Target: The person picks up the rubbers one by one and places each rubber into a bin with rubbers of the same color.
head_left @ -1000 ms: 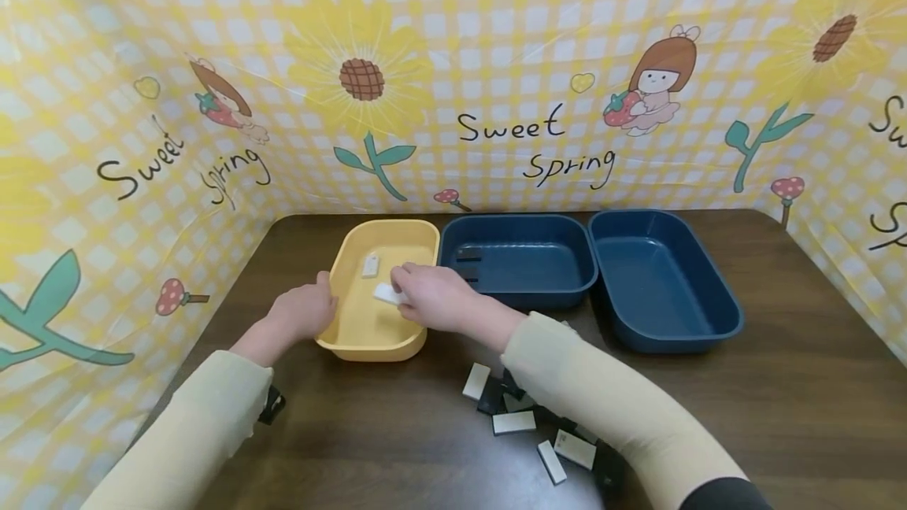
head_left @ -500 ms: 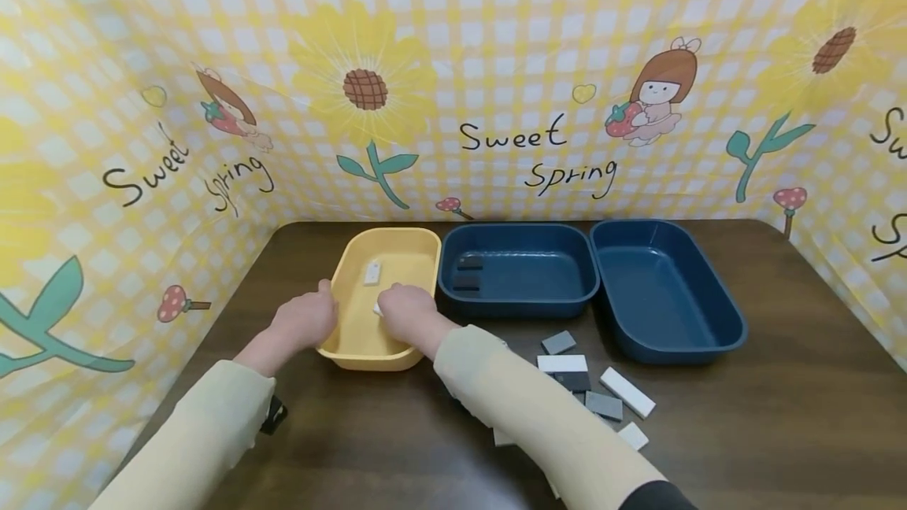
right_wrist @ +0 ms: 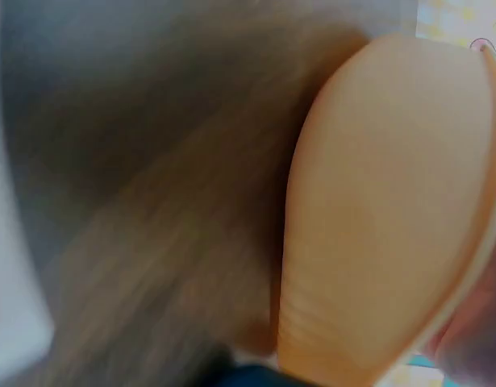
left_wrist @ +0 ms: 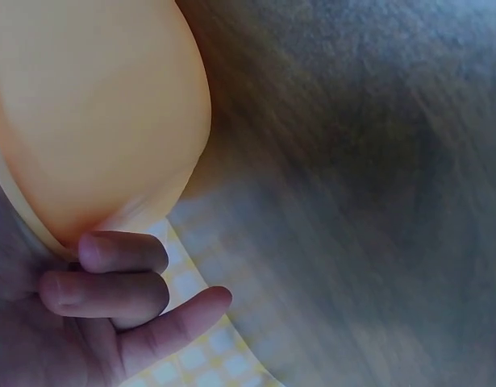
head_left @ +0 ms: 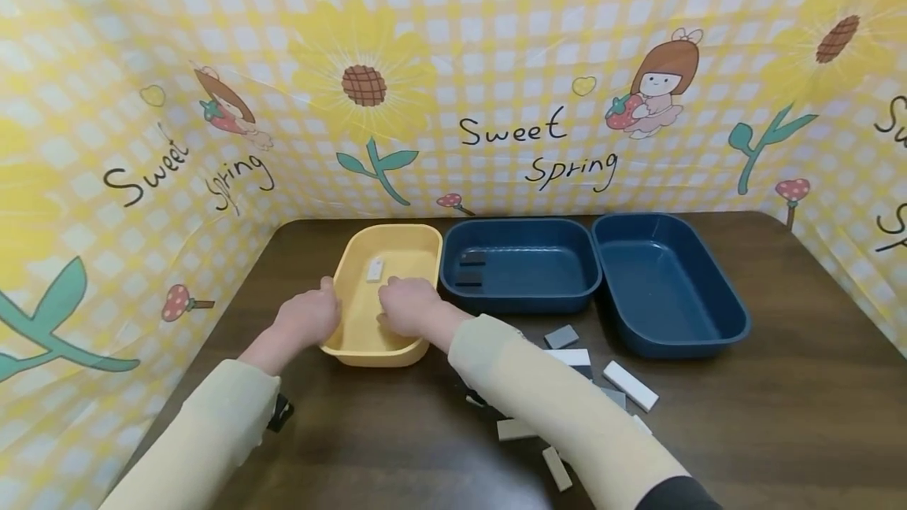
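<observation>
On the left of the head view, my left hand [head_left: 308, 316] grips the left rim of the yellow tray [head_left: 372, 358]. The left wrist view shows this hand [left_wrist: 110, 306] with fingers bent against the outside of the tray [left_wrist: 102, 113]. My right hand [head_left: 411, 307] reaches over the tray's right side, fingers bent downward inside it; whatever lies under them is hidden. Beyond those fingers, a white block [head_left: 375, 270] lies on the tray floor. In the right wrist view, the tray's outer wall [right_wrist: 385, 185] covers most of the hand [right_wrist: 473, 334].
A blue tray [head_left: 524, 304] holding two dark blocks [head_left: 469, 279] stands right of the yellow one. Farther right is another blue tray [head_left: 680, 343]. White, grey and dark blocks, among them a white one [head_left: 631, 386], lie scattered around and beneath my right forearm.
My right hand has lowered into the yellow tray, and the white block it pinched a second ago is no longer visible. My left hand keeps its grip on the rim.
</observation>
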`<act>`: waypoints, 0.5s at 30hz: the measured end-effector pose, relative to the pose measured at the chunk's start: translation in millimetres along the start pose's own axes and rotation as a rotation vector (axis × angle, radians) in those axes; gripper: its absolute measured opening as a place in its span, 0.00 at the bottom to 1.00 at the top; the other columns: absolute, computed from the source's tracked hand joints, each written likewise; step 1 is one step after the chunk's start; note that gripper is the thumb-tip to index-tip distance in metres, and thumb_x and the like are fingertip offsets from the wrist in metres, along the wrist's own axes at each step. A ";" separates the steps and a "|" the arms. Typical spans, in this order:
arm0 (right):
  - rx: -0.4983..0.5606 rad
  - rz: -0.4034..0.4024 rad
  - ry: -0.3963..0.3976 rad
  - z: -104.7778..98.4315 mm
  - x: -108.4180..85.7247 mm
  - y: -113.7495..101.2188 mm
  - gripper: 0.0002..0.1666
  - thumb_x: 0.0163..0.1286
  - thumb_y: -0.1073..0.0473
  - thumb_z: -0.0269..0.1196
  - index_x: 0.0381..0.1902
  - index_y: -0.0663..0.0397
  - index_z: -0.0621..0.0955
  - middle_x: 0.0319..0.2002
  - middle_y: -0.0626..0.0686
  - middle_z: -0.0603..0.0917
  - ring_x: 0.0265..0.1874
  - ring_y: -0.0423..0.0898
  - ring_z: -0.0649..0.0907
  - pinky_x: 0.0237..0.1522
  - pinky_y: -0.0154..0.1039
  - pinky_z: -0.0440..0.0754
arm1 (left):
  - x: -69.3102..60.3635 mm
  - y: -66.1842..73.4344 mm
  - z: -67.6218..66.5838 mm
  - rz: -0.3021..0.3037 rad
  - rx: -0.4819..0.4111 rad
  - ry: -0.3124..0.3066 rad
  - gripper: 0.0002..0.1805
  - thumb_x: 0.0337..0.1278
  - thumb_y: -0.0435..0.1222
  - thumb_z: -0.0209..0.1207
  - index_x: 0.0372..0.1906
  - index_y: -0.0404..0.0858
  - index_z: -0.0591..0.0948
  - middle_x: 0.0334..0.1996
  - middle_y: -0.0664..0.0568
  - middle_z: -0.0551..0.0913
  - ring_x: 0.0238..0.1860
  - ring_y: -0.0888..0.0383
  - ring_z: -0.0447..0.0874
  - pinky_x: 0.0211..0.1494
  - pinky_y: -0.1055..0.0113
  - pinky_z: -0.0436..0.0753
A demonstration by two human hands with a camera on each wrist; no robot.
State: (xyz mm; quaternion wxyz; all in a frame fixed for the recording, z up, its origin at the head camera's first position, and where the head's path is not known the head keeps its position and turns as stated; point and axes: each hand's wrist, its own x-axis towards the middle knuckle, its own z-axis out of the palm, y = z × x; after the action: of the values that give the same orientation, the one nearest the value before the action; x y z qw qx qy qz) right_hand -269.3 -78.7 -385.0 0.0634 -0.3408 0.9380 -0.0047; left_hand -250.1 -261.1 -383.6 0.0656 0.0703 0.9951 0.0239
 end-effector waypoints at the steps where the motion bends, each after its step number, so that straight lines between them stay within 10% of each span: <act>1: -0.025 -0.036 0.004 -1.3 -1.7 1.1 0.14 0.74 0.49 0.56 0.48 0.49 0.82 0.41 0.49 0.79 0.33 0.42 0.78 0.35 0.38 0.78 | -0.7 -0.6 -0.3 -0.001 0.002 -0.001 0.22 0.70 0.34 0.41 0.55 0.17 0.60 0.26 0.34 0.79 0.29 0.38 0.82 0.30 0.44 0.79; 7: -0.028 -0.174 0.010 -0.9 -3.1 5.9 0.06 0.73 0.61 0.56 0.40 0.49 0.81 0.37 0.47 0.78 0.31 0.41 0.75 0.33 0.35 0.75 | -2.8 -3.6 -2.6 0.004 0.007 0.013 0.20 0.69 0.33 0.40 0.53 0.18 0.60 0.26 0.34 0.79 0.29 0.37 0.81 0.30 0.43 0.78; 15: 0.040 -0.071 0.041 9.2 5.3 10.1 0.07 0.73 0.61 0.55 0.40 0.51 0.81 0.36 0.48 0.77 0.31 0.42 0.77 0.35 0.36 0.77 | 0.9 -0.4 0.1 0.005 0.012 0.006 0.21 0.69 0.34 0.41 0.54 0.18 0.60 0.25 0.35 0.79 0.28 0.37 0.81 0.30 0.43 0.78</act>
State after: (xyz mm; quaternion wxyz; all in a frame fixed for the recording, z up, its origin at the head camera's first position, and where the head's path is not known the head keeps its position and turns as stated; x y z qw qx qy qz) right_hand -278.6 -74.1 -395.2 0.0508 -0.3724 0.9261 -0.0329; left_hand -250.9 -261.4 -383.8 0.0623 0.0730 0.9952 0.0183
